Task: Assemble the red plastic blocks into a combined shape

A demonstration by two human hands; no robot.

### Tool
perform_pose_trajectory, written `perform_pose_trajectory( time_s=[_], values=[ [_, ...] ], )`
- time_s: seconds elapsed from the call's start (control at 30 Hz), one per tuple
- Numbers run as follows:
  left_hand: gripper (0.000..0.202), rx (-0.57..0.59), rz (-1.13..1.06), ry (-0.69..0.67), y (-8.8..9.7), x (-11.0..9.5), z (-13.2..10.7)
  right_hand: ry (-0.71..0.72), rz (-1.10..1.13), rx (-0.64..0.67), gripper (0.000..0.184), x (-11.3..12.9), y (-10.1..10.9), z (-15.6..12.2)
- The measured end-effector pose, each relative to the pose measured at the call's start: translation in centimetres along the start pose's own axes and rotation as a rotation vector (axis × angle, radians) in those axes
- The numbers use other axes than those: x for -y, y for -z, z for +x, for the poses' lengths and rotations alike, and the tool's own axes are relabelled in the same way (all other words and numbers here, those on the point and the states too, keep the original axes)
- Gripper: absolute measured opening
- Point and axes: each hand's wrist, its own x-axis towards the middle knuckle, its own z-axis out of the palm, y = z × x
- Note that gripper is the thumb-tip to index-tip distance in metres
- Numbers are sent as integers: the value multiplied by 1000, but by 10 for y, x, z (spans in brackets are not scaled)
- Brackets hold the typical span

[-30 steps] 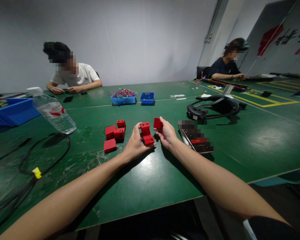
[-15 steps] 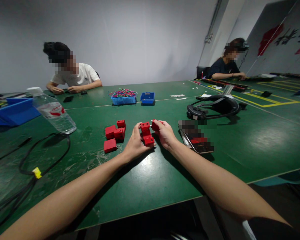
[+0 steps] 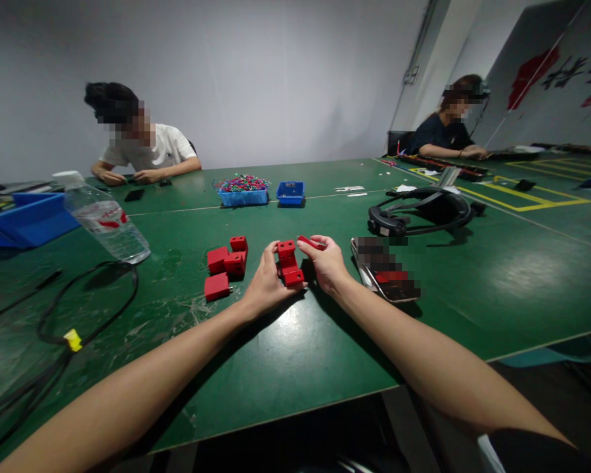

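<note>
My left hand (image 3: 264, 281) is closed round a red block assembly (image 3: 288, 262) standing on the green table (image 3: 285, 348). My right hand (image 3: 328, 262) pinches a small red piece (image 3: 309, 242) just right of that assembly, close to its top. A cluster of loose red blocks (image 3: 225, 265) lies to the left of my left hand.
A phone (image 3: 385, 269) lies right of my right hand, a headset (image 3: 420, 210) beyond it. A water bottle (image 3: 103, 219), black cable (image 3: 69, 309) and blue bin (image 3: 27, 218) sit at left. Two blue trays (image 3: 259, 192) stand mid-table. Two people sit at the far side.
My right hand has brought the small red piece left and down toward the assembly and turned it flatter. My left hand has stayed put.
</note>
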Motion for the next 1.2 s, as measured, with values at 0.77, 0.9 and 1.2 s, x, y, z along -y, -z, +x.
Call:
perform_pose_trajectory(
  time_s=[0.77,0.9,1.2],
  values=[
    [102,-12,-10,16,-1,0,0,178,-133,-4,61,1,4,7],
    [103,-31,-37,3,-2,2,0,211,-130,18,56,2,3,5],
    [103,-19,-13,9,-1,2,0,259,-257,40,47,1,5,5]
  ],
)
